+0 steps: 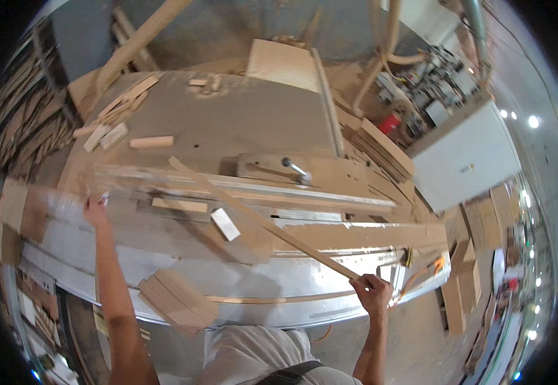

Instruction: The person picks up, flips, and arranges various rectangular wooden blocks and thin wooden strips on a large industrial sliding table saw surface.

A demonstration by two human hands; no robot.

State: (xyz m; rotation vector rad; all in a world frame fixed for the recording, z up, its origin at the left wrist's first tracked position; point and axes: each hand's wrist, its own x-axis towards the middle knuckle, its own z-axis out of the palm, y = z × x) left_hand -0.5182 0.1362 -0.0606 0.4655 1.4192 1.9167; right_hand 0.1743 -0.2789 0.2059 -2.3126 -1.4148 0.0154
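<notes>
My right hand [374, 292] grips the near end of a long thin wooden strip [264, 222]. The strip slants up and left above the table of what looks like a sliding table saw [288, 279], its far tip over the fence [279, 191]. On the left, my left hand [97, 211] is blurred above the table's left part, with a small whitish thing at its fingertips; whether it is held is unclear. Between the hands lie a short wooden piece [179, 205] and a white block [225, 224]. A stack of short boards [180, 299] sits at the table's near edge.
A metal lever [296, 171] rises behind the fence. Offcuts [127, 101] and a round wooden piece [151, 141] lie on the rear table. A white cabinet [469, 156] stands at right, and a dust hose [134, 43] hangs at back left.
</notes>
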